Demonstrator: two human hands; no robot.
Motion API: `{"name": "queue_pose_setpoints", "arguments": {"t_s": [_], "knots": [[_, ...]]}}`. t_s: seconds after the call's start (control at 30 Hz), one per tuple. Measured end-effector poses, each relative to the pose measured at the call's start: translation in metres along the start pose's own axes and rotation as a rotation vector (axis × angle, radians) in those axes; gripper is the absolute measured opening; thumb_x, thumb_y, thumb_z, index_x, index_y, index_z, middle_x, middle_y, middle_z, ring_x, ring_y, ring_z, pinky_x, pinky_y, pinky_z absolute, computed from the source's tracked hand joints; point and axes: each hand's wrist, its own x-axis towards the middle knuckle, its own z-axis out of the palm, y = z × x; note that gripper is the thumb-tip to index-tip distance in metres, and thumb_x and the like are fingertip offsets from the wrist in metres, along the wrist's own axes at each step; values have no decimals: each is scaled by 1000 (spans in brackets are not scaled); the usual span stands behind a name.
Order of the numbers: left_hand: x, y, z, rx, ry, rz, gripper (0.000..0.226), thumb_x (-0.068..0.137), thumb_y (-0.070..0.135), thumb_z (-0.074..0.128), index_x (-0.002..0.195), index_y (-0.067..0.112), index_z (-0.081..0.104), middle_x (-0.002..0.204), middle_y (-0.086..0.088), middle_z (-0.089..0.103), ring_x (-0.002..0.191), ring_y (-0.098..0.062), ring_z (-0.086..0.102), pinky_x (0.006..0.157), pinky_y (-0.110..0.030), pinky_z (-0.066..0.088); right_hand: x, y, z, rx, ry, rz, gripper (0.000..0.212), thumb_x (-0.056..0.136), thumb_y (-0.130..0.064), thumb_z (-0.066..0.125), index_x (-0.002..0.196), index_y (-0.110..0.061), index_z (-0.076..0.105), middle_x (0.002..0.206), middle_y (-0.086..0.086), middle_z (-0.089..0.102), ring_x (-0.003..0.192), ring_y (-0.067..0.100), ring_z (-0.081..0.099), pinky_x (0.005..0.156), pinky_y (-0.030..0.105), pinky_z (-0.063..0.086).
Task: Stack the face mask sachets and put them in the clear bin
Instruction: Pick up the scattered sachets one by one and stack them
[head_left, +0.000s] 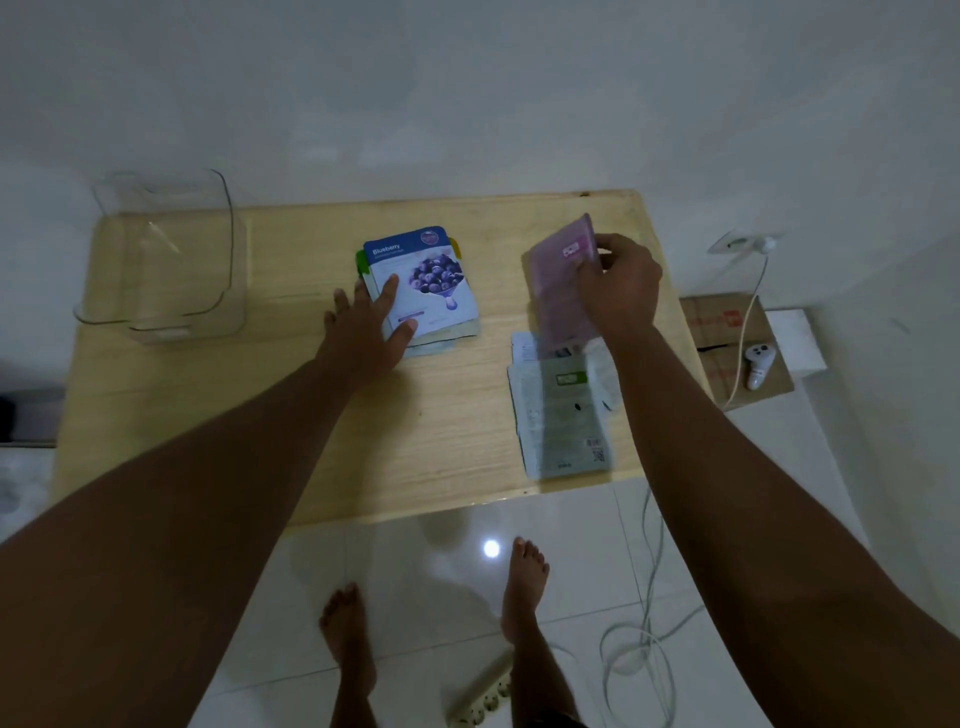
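Right hand pinches a pink sachet, tilted above the tabletop. Left hand lies spread, flat on the blueberry-topped stack. Bin stands far left.

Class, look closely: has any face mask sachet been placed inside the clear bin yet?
No: the clear bin holds nothing, while the blueberry sachet tops a stack on the table.

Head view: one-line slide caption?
Left hand steadies the blueberry-topped stack while right hand lifts a pink sachet; clear bin waits empty at far left.
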Motion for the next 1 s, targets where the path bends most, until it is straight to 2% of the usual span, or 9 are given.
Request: {"name": "queue_pose_setpoints", "arguments": {"t_s": [0.23, 0.37, 0.47, 0.53, 0.7, 0.77, 0.83, 0.9, 1.0], "knots": [[-2, -3, -1, -46, -7, 6, 74, 92, 58, 37, 154, 30, 6, 162, -19, 6, 145, -50, 1, 115, -62, 9, -3, -85, 60, 63, -61, -174, 28, 87, -35, 61, 109, -23, 74, 93, 0, 78, 87, 17, 72, 77, 23, 51], [-3, -5, -1, -75, 7, 2, 74, 92, 57, 40, 154, 30, 9, 161, -19, 10, 145, -49, 3, 115, -60, 10, -22, -115, 101, 59, -260, -179, 32, 84, -39, 66, 109, -22, 73, 91, -4, 75, 77, 10, 70, 75, 20, 55], [-2, -7, 1, -45, 25, 40, 78, 87, 57, 41, 153, 26, 13, 158, -23, 19, 143, -53, 12, 113, -64, 17, -37, -121, 112, -50, -371, -331, 36, 88, -34, 55, 116, -18, 71, 112, 6, 73, 103, 24, 68, 93, 33, 53], [-1, -9, 1, -42, 4, 39, 78, 87, 54, 42, 153, 23, 14, 158, -23, 19, 143, -54, 12, 113, -65, 17, -42, -115, 111, -142, -402, -349, 33, 90, -27, 53, 118, -19, 69, 117, 8, 70, 109, 28, 64, 93, 39, 53], [-3, -5, 2, -198, 49, 18, 69, 94, 40, 28, 155, 22, 0, 162, -16, 11, 145, -50, 4, 115, -61, 9, -51, -94, 117, -429, -553, -387, 36, 72, -27, 73, 107, -21, 66, 114, 9, 60, 110, 35, 57, 88, 48, 54], [-3, -4, 4, -249, 70, 13, 65, 97, 38, 26, 154, 26, -4, 163, -13, 8, 146, -48, 0, 116, -60, 6, -56, -86, 122, -433, -561, -387, 48, 73, -28, 75, 119, -23, 63, 124, 8, 56, 119, 33, 50, 93, 50, 51], [-2, -6, 6, -195, 71, 27, 66, 94, 47, 23, 154, 32, 0, 162, -14, 12, 146, -48, 2, 115, -61, 7, -58, -79, 124, -382, -540, -399, 50, 77, -28, 71, 125, -25, 59, 130, 8, 53, 122, 32, 47, 94, 52, 50], [-1, -9, 9, -139, 63, 34, 68, 92, 54, 25, 153, 33, 4, 162, -17, 14, 146, -48, 3, 116, -62, 8, -56, -69, 125, -258, -492, -443, 40, 83, -31, 57, 122, -24, 61, 124, 5, 59, 113, 30, 55, 88, 50, 54], [-1, -10, 11, -128, 53, 36, 69, 94, 54, 30, 153, 32, 2, 162, -19, 10, 146, -48, 0, 116, -62, 5, -44, -43, 113, -101, -408, -412, 44, 83, -28, 46, 124, -26, 62, 120, 1, 65, 108, 22, 61, 87, 46, 57]]}}
